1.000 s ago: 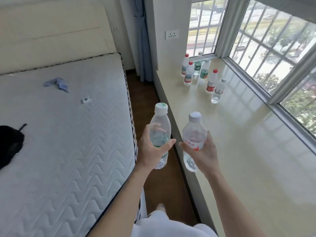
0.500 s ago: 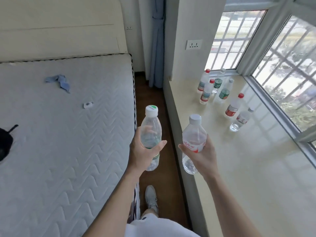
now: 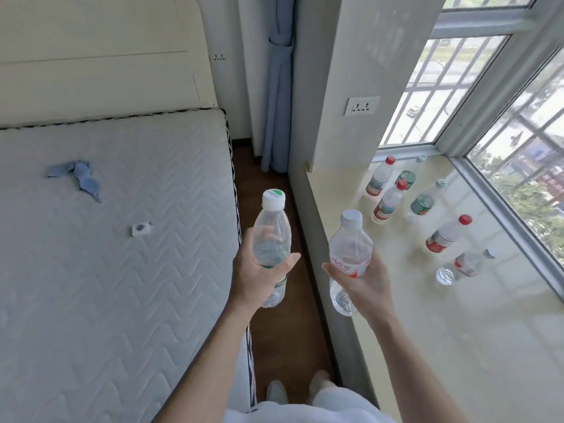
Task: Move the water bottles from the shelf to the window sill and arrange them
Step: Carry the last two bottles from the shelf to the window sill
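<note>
"Head view: any labels readable?"
"No, the red writing on the white-capped bottle point(image 3: 351, 248) is too small. The right hand point(image 3: 366, 288) has its grip wrapped round it at the window sill point(image 3: 457, 331) edge. The left hand point(image 3: 256, 279) grips the green-capped bottle point(image 3: 271, 236) above the floor. 6 bottles point(image 3: 389, 203) stand on the sill."

My left hand point(image 3: 259, 280): grips green-capped bottle point(image 3: 271, 227), upright.
My right hand point(image 3: 367, 285): grips white-capped bottle point(image 3: 351, 242).
Sill point(image 3: 457, 346): more bottles point(image 3: 389, 203) at my two o'clock.
</note>
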Demonstrator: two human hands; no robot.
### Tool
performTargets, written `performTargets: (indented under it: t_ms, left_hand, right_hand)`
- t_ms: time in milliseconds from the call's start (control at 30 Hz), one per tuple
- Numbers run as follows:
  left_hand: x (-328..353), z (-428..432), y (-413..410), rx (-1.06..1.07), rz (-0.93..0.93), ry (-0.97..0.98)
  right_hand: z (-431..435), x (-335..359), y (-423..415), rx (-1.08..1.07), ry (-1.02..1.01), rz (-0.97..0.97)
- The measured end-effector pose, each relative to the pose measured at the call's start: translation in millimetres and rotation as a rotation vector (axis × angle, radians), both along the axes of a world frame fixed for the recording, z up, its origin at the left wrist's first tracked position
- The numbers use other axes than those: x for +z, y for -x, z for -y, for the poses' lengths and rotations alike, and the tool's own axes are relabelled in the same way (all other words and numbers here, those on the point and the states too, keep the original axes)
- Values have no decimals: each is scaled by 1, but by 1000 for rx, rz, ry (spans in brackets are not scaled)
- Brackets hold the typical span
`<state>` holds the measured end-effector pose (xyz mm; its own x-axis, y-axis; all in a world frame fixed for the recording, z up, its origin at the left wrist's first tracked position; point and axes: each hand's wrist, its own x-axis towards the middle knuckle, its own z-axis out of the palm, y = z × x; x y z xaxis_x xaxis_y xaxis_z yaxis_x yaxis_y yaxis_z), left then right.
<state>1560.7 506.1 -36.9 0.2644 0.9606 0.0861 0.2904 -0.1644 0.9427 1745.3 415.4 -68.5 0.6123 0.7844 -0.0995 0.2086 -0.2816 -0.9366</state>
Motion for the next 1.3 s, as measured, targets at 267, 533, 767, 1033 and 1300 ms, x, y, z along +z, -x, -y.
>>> performTargets:
  t_ms: [267, 533, 767, 1033, 1300]
  left_hand:
    - [-15, -89, -50, -23, 7, 16]
    - [-9, -195, -148, -137, -30, 3]
    - [5, -255, -253, -311, -30, 13]
    - [6, -250, -352, -654, -49, 93]
    - [-4, -212, -423, -1046, -79, 132]
  right_hand:
    - [-84, -2, -42, -19, -30, -3]
    - [-185, 7, -129, -79, -133, -46]
    - [-232, 17, -220, -228, -146, -52]
    - [-188, 10, -275, -562, -104, -70]
    - [-99, 2, -274, -1042, -144, -96]
